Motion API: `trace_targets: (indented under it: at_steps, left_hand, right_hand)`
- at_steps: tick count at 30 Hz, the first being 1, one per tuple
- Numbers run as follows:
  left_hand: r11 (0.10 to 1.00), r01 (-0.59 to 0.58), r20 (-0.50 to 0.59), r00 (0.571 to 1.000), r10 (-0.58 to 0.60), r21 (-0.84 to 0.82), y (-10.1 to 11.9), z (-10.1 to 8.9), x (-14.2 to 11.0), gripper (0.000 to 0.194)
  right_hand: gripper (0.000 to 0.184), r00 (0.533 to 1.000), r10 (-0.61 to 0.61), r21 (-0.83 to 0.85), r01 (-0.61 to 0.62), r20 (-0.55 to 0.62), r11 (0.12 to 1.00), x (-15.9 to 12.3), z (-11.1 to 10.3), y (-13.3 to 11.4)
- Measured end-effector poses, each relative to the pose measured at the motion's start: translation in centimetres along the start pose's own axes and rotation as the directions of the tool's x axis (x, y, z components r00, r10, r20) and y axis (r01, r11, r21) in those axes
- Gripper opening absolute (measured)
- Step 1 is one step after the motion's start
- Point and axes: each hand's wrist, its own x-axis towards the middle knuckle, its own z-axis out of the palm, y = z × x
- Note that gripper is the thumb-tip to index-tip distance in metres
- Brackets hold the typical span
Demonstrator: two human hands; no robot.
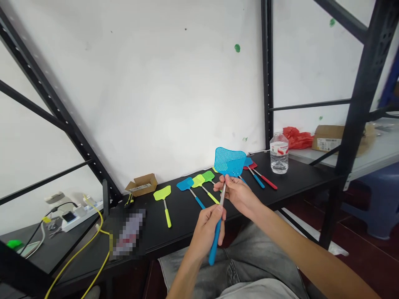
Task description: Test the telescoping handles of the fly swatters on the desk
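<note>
A blue fly swatter (230, 161) is held up over the front edge of the black shelf, its perforated head tilted toward the wall. My left hand (208, 224) is closed around the top of its blue handle, where the metal rod begins. Near the head, my right hand (237, 191) pinches the upper end of the rod with thumb and fingers. Behind the hands lie more swatters: a blue one (186, 184), a yellow-green one (198, 180), a green one (208, 176) and a red one (264, 178). Another yellow-green swatter (162, 193) lies apart at the left.
A water bottle (279, 153) stands on the shelf (299, 178) at right. An open cardboard box (141, 185) sits at the back left. Yellow cable (93, 236) and a power strip (81, 216) are at far left. Black uprights (267, 74) frame the shelf.
</note>
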Motion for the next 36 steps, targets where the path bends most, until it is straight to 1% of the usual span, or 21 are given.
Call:
trace_targets:
  at_steps: [2,4,7,9,11,14,18,20,22,24,26,28,31,34,36]
  left_hand:
    - [1.000,0.000,-0.008,1.000,0.000,-0.001,0.0,0.1,-0.1,0.042]
    - [0.995,-0.026,-0.040,0.999,0.030,0.095,0.1,0.1,-0.2,0.041]
    - [0.961,-0.048,-0.109,0.991,0.080,0.271,0.4,0.4,-0.6,0.040]
    - [0.944,-0.036,-0.144,0.986,0.088,0.329,0.6,0.6,-0.8,0.041]
    - [0.933,-0.021,-0.163,0.983,0.086,0.360,0.6,0.7,-1.0,0.041]
    - [0.917,-0.009,-0.164,0.983,0.081,0.398,0.7,0.6,-1.3,0.041]
    - [0.893,-0.026,-0.154,0.982,0.106,0.449,1.0,0.2,-1.5,0.040]
    - [0.896,-0.042,-0.148,0.982,0.119,0.442,1.2,-0.1,-1.5,0.040]
    - [0.916,-0.057,-0.151,0.980,0.126,0.396,1.4,-0.3,-1.4,0.039]
    - [0.939,-0.059,-0.162,0.979,0.120,0.340,1.6,-0.5,-1.3,0.039]
    - [0.950,-0.052,-0.160,0.982,0.106,0.309,1.7,-0.6,-1.3,0.039]
    - [0.952,-0.046,-0.140,0.986,0.092,0.303,1.7,-0.6,-1.4,0.039]
    - [0.946,-0.038,-0.121,0.989,0.081,0.323,1.7,-0.4,-1.6,0.040]
    - [0.927,-0.030,-0.124,0.989,0.082,0.374,1.7,-0.3,-1.7,0.041]
    - [0.899,-0.027,-0.130,0.987,0.093,0.437,1.7,-0.3,-1.7,0.041]
  right_hand:
    - [0.036,1.000,-0.004,0.005,0.005,-0.005,1.000,0.0,0.1,-0.1]
    - [0.035,1.000,-0.006,-0.002,0.006,-0.001,1.000,0.0,0.2,-0.2]
    - [0.035,0.999,-0.014,-0.047,0.016,0.030,0.999,-0.2,0.3,-0.2]
    - [0.035,0.998,-0.018,-0.075,0.023,0.068,0.997,-0.5,0.4,-0.1]
    - [0.035,0.995,-0.012,-0.078,0.021,0.103,0.997,-0.8,0.6,0.1]
    - [0.035,0.987,0.015,-0.072,-0.003,0.158,0.997,-1.1,0.8,0.1]
    - [0.033,0.977,0.039,-0.087,-0.021,0.212,0.996,-1.4,1.0,-0.4]
    - [0.031,0.971,0.053,-0.106,-0.029,0.234,0.994,-1.4,1.0,-0.7]
    - [0.030,0.963,0.078,-0.106,-0.052,0.259,0.993,-1.3,1.0,-0.8]
    - [0.029,0.964,0.086,-0.057,-0.073,0.251,0.996,-1.1,0.8,-0.9]
    - [0.027,0.977,0.061,0.017,-0.066,0.204,0.998,-0.8,0.5,-1.0]
    - [0.021,0.987,0.032,0.043,-0.039,0.157,0.998,-0.4,0.1,-1.0]
    - [0.018,0.991,-0.016,-0.022,0.019,0.131,1.000,-0.1,-0.5,-1.3]
    - [0.021,0.988,-0.094,-0.132,0.110,0.122,0.985,0.1,-0.5,-1.4]
    - [0.024,0.982,-0.150,-0.192,0.170,0.115,0.967,0.1,-0.4,-1.5]
